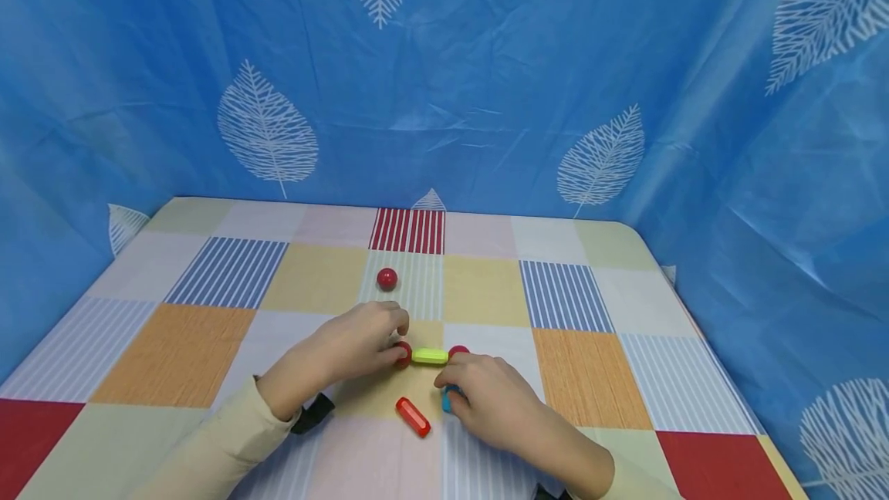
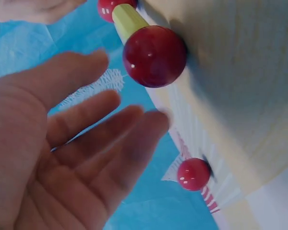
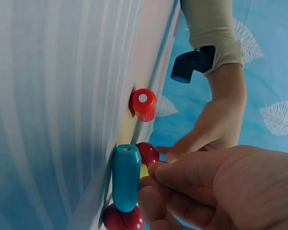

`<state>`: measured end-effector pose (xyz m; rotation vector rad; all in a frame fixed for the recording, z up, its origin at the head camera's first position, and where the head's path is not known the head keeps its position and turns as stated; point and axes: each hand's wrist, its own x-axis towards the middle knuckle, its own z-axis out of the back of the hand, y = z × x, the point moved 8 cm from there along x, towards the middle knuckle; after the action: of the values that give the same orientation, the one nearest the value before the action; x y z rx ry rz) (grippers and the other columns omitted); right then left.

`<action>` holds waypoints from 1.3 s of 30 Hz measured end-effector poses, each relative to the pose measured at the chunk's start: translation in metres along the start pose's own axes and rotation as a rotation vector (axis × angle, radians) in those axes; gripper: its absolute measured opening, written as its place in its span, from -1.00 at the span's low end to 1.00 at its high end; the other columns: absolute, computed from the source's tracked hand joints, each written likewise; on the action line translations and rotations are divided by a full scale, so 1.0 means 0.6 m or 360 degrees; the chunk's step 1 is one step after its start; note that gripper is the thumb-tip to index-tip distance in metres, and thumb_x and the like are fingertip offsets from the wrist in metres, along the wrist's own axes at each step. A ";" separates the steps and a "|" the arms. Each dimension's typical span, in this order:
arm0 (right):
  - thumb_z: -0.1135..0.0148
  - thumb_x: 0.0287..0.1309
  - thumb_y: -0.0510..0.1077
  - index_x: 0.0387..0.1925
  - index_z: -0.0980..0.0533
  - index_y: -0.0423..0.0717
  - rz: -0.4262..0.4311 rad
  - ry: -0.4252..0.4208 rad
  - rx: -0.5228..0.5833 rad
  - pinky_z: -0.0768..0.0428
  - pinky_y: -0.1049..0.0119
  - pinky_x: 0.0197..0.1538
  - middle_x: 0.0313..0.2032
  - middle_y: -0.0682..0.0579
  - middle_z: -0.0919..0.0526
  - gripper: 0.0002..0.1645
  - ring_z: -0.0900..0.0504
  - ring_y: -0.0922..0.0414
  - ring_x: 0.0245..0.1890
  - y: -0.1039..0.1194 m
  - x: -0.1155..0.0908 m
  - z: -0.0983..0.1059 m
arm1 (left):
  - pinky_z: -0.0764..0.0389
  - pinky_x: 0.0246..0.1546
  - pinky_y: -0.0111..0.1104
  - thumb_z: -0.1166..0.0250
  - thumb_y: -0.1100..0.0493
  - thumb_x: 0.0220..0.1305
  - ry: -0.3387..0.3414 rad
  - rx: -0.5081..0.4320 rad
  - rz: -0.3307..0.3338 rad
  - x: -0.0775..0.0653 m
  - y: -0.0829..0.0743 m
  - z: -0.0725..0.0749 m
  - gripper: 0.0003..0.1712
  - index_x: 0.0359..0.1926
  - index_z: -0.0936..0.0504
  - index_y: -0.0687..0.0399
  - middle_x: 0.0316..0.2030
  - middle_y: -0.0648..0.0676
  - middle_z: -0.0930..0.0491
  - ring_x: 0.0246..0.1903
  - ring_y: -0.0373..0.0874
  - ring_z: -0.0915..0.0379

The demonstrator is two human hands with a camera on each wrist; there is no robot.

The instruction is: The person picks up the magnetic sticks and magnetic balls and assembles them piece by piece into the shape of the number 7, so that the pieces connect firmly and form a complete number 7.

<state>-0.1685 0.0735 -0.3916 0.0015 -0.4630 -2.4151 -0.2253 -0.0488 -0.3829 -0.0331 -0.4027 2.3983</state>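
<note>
A yellow-green stick (image 1: pixel 430 356) lies on the patchwork tablecloth (image 1: pixel 208 346) with a red ball (image 1: pixel 403 354) at its left end and another red ball (image 1: pixel 458 350) at its right end. My left hand (image 1: pixel 397 339) is beside the left ball (image 2: pixel 154 56), its fingers (image 2: pixel 110 120) straight and holding nothing. My right hand (image 1: pixel 454 390) curls its fingers (image 3: pixel 156 191) against a blue stick (image 3: pixel 126 177), mostly hidden under the hand in the head view. A red stick (image 1: pixel 413 417) lies just left of it.
A third red ball (image 1: pixel 387 278) sits alone farther back on a striped square. Blue leaf-print fabric (image 1: pixel 486 99) walls in the table on the back and sides. The table's right edge (image 1: pixel 694 330) runs close to the cloth.
</note>
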 end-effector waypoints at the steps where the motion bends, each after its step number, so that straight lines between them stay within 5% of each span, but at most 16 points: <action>1: -0.25 0.00 -0.35 -0.28 -0.69 -0.03 0.0007 0.0004 0.0003 -0.59 0.29 -0.23 -0.30 0.25 -0.66 -0.75 -0.61 0.28 -0.25 -0.001 0.000 -0.001 | -0.48 -0.43 -0.41 -0.45 0.10 0.12 -0.0034 0.0049 0.0006 -0.001 -0.003 0.004 -0.77 -0.35 -0.59 0.11 -0.47 -0.07 -0.45 -0.51 -0.24 -0.33; 5: -0.23 0.01 -0.39 -0.30 -0.68 -0.04 0.0045 0.0023 0.0035 -0.56 0.37 -0.24 -0.30 0.25 -0.62 -0.74 -0.57 0.33 -0.28 -0.001 -0.001 -0.006 | -0.44 -0.51 -0.41 -0.40 0.08 0.16 -0.0146 0.0265 0.0033 -0.013 -0.023 0.015 -0.77 -0.43 -0.53 0.06 -0.54 -0.10 -0.33 -0.57 -0.25 -0.27; 8: -0.26 0.01 -0.41 -0.36 -0.68 -0.02 0.0077 0.0061 0.0058 -0.55 0.42 -0.22 -0.32 0.27 -0.60 -0.75 -0.55 0.35 -0.31 0.002 -0.001 -0.011 | -0.39 -0.59 -0.39 -0.37 0.06 0.17 -0.0118 0.0330 0.0032 -0.026 -0.045 0.017 -0.74 -0.51 -0.49 0.03 -0.62 -0.11 -0.30 -0.62 -0.25 -0.24; 12: -0.33 0.03 -0.38 -0.40 -0.67 0.03 0.0115 0.0125 0.0015 -0.58 0.39 -0.13 -0.30 0.29 -0.64 -0.77 -0.59 0.34 -0.25 0.006 0.000 -0.017 | -0.38 -0.62 -0.35 -0.35 -0.08 0.20 0.0133 0.0263 0.0118 -0.039 -0.064 0.000 -0.61 -0.62 -0.49 -0.01 -0.70 -0.11 -0.32 -0.68 -0.23 -0.24; 16: -0.35 0.05 -0.36 -0.39 -0.67 0.04 0.0159 0.0174 -0.0066 -0.58 0.35 -0.08 -0.26 0.29 -0.66 -0.79 -0.62 0.32 -0.17 0.008 0.002 -0.019 | -0.31 -0.64 -0.35 -0.31 -0.20 0.22 0.0413 0.0206 0.0325 -0.052 -0.061 -0.029 -0.49 -0.71 -0.42 -0.07 -0.76 -0.09 -0.27 -0.72 -0.18 -0.22; 20: -0.36 0.05 -0.35 -0.37 -0.68 0.04 0.0185 0.0210 -0.0101 -0.59 0.35 -0.09 -0.24 0.29 -0.66 -0.79 -0.62 0.31 -0.16 0.007 0.002 -0.023 | -0.30 -0.65 -0.35 -0.26 -0.26 0.23 0.0539 0.0246 0.0438 -0.057 -0.056 -0.049 -0.45 -0.73 -0.42 -0.07 -0.78 -0.07 -0.24 -0.73 -0.16 -0.24; 30: -0.36 0.04 -0.38 -0.43 -0.62 0.05 0.0251 0.0203 -0.0117 -0.54 0.47 -0.15 -0.29 0.28 -0.63 -0.76 -0.57 0.38 -0.23 0.005 0.006 -0.024 | -0.24 -0.70 -0.36 -0.29 -0.25 0.19 0.0407 0.0193 0.0308 -0.045 -0.074 -0.067 -0.44 -0.76 -0.38 -0.09 -0.81 -0.10 -0.28 -0.74 -0.21 -0.23; 39: -0.41 0.03 -0.34 -0.44 -0.59 0.07 0.0242 0.0263 -0.0202 -0.55 0.46 -0.17 -0.28 0.26 -0.61 -0.77 -0.55 0.38 -0.28 0.001 0.005 -0.028 | -0.18 -0.74 -0.39 -0.36 -0.22 0.11 0.0410 0.0056 0.0224 -0.040 -0.086 -0.076 -0.46 -0.75 -0.36 -0.07 -0.83 -0.13 -0.24 -0.77 -0.23 -0.19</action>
<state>-0.1687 0.0657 -0.4068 0.1058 -0.2255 -2.2686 -0.1681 -0.0149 -0.4127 -0.3618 -0.2439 2.4968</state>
